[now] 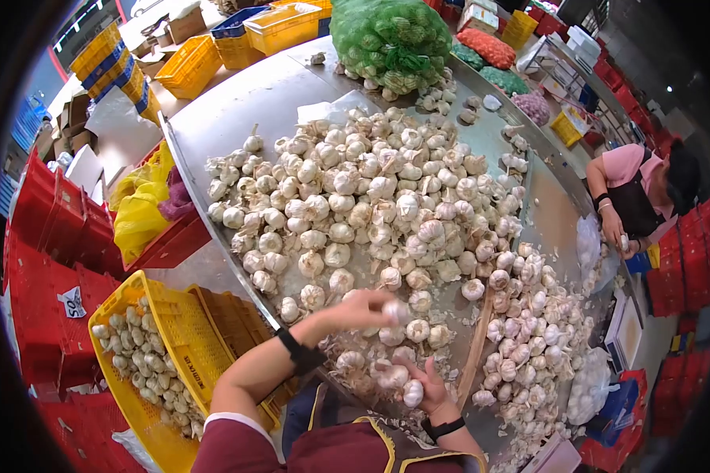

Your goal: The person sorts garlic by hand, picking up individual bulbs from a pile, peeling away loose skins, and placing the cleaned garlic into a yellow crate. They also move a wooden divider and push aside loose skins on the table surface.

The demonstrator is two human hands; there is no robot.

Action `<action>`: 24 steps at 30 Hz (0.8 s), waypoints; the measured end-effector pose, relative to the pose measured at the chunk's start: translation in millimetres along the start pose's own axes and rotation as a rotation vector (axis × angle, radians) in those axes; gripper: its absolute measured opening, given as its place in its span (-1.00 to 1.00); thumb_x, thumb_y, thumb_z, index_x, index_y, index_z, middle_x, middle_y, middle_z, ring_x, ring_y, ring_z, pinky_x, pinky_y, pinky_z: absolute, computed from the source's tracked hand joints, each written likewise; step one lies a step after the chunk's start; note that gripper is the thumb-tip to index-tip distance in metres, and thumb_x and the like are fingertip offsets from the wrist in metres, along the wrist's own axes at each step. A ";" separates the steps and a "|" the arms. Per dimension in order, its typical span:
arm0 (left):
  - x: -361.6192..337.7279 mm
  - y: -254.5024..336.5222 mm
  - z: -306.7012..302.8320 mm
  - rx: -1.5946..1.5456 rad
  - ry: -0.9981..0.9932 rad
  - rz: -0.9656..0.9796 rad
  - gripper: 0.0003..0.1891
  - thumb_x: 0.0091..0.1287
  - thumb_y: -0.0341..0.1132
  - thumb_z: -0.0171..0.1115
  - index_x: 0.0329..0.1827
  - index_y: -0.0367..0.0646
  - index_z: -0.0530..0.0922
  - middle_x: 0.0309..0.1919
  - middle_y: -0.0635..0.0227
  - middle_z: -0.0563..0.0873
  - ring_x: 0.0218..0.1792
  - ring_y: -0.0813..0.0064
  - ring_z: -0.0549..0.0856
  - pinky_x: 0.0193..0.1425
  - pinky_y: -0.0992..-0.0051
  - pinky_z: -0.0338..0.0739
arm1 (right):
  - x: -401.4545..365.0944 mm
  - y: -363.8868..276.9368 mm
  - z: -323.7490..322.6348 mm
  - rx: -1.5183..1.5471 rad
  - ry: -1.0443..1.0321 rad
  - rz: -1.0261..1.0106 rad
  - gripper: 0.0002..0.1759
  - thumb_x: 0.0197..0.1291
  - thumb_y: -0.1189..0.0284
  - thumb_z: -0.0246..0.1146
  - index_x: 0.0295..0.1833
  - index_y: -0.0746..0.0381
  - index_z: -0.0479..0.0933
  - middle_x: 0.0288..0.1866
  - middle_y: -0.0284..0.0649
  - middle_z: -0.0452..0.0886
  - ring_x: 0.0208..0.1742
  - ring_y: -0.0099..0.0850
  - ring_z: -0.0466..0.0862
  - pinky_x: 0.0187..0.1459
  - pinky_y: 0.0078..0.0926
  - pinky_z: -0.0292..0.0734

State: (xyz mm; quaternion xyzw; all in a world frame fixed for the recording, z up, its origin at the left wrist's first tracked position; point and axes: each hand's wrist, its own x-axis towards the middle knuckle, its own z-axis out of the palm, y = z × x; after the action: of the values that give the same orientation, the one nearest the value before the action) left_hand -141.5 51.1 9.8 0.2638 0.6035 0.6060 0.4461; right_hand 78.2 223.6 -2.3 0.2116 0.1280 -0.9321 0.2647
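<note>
My left hand [360,309] is closed around a whitish garlic bulb [397,312], just over the near edge of a big heap of garlic [379,201] on the metal table. Below and to the right, my right hand [427,385] is turned palm up with its fingers curled. It cradles garlic bulbs, one of them a pale bulb [412,392] by the palm. Loose bulbs and dry skins lie around both hands. A wooden strip [475,347] separates this heap from a second garlic pile [528,339] on the right.
A green net sack [390,43] of garlic stands at the table's far end. Beside me on the left is a yellow crate [189,347] with garlic in it, near red crates [47,315]. Across the table on the right, a co-worker [635,189] holds something small and white.
</note>
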 end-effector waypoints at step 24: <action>94.7 56.9 -156.4 0.690 0.877 -0.039 -0.55 0.09 -0.05 0.31 -0.13 -0.26 0.54 -0.33 0.11 0.69 -0.35 0.16 0.70 -0.22 0.28 0.61 | 15.3 -22.4 27.6 0.135 -0.336 -0.051 -0.09 0.13 -0.16 0.16 0.31 0.44 0.37 0.56 0.29 -0.23 0.28 -0.03 0.51 -0.04 -0.18 0.70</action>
State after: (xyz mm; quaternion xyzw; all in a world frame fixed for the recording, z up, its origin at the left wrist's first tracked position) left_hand -332.1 62.1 23.4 0.1063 0.9008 0.4179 0.0520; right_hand 45.2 225.7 17.7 0.0668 0.0241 -0.9672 0.2440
